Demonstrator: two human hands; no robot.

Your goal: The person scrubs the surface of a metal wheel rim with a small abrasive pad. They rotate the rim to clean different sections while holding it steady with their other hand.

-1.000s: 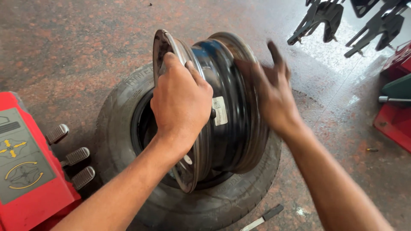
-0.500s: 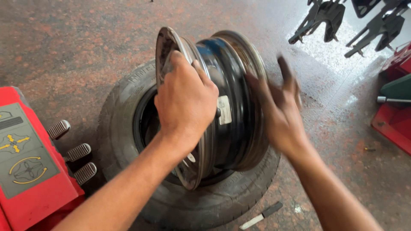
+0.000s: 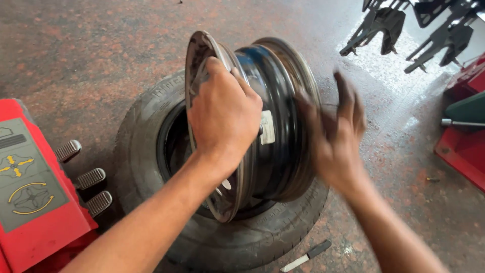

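A dark steel wheel rim [image 3: 280, 116] stands on edge on top of a black tyre [image 3: 151, 116] that lies flat on the floor. My left hand [image 3: 225, 116] is closed over the rim's near flange, fingers curled around its edge. My right hand [image 3: 333, 139] is blurred, fingers spread, against the rim's far flange. A white sticker [image 3: 267, 127] shows on the rim's barrel between the hands.
A red machine [image 3: 35, 202] with three metal pedals [image 3: 88, 177] stands at the left. Black clamp arms [image 3: 404, 25] are at the top right, with a red base [image 3: 462, 146] below them. A small knife-like tool [image 3: 305, 256] lies on the speckled floor near the tyre.
My right hand has slid down and along the far flange, now blurred. The rim has turned slightly, its sticker shifting right. My left hand keeps its hold.
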